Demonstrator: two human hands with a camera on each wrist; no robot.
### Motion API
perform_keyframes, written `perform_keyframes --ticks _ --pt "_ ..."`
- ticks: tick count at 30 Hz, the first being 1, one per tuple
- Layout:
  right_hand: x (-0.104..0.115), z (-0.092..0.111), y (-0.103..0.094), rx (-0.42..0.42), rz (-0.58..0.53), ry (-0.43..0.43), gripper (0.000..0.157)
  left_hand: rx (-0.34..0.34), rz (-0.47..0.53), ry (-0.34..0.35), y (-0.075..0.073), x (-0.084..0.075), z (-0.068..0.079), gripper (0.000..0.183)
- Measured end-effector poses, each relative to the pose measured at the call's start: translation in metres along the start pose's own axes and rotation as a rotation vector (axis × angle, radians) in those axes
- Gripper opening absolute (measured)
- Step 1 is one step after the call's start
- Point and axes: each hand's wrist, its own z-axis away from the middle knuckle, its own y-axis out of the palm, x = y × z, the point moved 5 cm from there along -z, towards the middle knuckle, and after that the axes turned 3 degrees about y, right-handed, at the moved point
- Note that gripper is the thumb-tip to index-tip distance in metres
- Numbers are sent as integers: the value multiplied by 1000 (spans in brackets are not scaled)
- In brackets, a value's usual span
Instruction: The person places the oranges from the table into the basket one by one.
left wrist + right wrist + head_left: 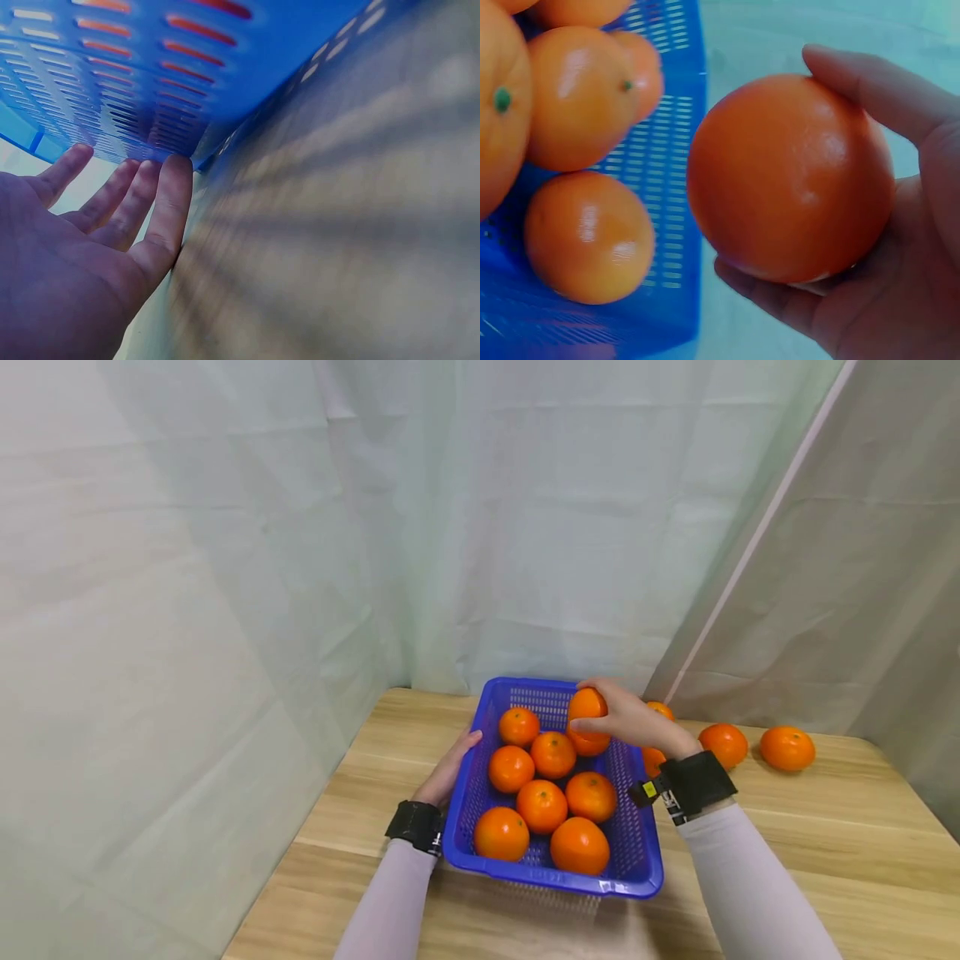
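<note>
A blue plastic basket with slotted walls holds several oranges. My right hand grips one orange between thumb and fingers, over the basket's far right corner. In the head view this held orange overlaps another orange just below it. My left hand is at the basket's left side. The left wrist view shows its fingers extended, with the tips at the slotted wall.
To the right of the basket, several more oranges lie on the wooden table, including one orange farthest right. Two others are partly hidden behind the right arm. Pale curtains hang behind the table and along its left side.
</note>
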Motion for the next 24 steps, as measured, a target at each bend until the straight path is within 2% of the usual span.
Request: perform_keyframes --ticks 5,13,24 --pt "-6 -10 8 18 22 2 71 -1 -13 -19 0 1 -1 57" --pt "-4 -23 16 22 84 -18 72 -20 -26 -38 0 -1 0 59" --pt "-7 -41 26 73 133 64 73 -12 -11 -33 -1 0 1 59"
